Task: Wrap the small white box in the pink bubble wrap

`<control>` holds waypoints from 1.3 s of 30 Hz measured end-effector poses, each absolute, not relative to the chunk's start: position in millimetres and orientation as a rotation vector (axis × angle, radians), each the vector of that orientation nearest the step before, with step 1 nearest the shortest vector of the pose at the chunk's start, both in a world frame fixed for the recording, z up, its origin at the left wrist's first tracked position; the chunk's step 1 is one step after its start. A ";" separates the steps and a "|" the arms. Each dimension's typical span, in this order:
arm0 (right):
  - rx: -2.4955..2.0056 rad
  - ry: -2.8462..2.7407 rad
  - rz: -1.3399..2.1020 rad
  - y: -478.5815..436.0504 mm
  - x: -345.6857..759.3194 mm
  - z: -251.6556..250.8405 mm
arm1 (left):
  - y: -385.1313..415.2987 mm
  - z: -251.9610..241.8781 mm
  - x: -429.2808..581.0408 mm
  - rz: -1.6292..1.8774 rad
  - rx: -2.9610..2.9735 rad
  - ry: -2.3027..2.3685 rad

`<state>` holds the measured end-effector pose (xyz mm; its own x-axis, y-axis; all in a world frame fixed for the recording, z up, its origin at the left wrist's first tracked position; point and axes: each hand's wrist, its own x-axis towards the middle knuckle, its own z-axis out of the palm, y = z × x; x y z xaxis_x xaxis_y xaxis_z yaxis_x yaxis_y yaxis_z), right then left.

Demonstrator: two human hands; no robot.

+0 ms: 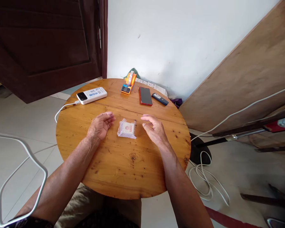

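Note:
A small box wrapped in bubble wrap (127, 129) lies in the middle of the round wooden table (109, 164), a red print showing on its pale face. To its left, my left hand (101, 124) is held with the palm turned inward and the fingers loosely curved, holding nothing. On the other side, my right hand (154, 128) has its thumb and fingers apart, with nothing between them. Neither hand touches the package; a gap shows on both sides of it.
At the table's back stand an orange tape dispenser (129, 83), a red-edged smartphone (145, 96) and a dark blue handheld device (160, 98). A white power bank (92, 95) with a cable sits back left. A white cable (41, 167) loops beside my left arm.

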<state>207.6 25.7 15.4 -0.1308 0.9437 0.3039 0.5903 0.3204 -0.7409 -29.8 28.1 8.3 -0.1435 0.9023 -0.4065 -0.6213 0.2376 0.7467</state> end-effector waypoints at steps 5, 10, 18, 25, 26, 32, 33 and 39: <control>-1.265 -1.991 0.867 15.8 202.4 25.1 | 24.3 5.4 -26.4 1.305 0.583 1.089; -1.192 -2.135 0.741 12.8 187.9 13.8 | 18.1 7.8 -22.4 1.244 0.785 1.097; -1.201 -2.100 0.648 9.2 182.2 16.0 | 16.1 10.5 -20.5 1.288 0.852 1.093; -1.251 -2.242 0.750 5.9 194.4 28.1 | 21.2 1.9 -22.2 1.313 0.859 1.263; -1.250 -2.236 0.749 5.7 195.5 28.5 | 21.2 1.6 -22.3 1.313 0.862 1.265; -1.210 -2.250 0.634 7.3 188.9 21.4 | 17.1 5.1 -19.8 1.251 0.921 1.174; -1.205 -2.245 0.602 7.4 186.6 20.0 | 16.1 6.1 -19.1 1.236 0.931 1.139; -1.230 -2.188 0.489 6.4 179.7 18.0 | 14.7 8.9 -18.3 1.304 0.974 1.061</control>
<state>179.7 6.4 18.0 -0.4096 0.8605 0.3029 0.6494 0.5082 -0.5656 -18.3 14.7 8.9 -0.0209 0.9986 -0.0493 -0.2520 0.0425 0.9668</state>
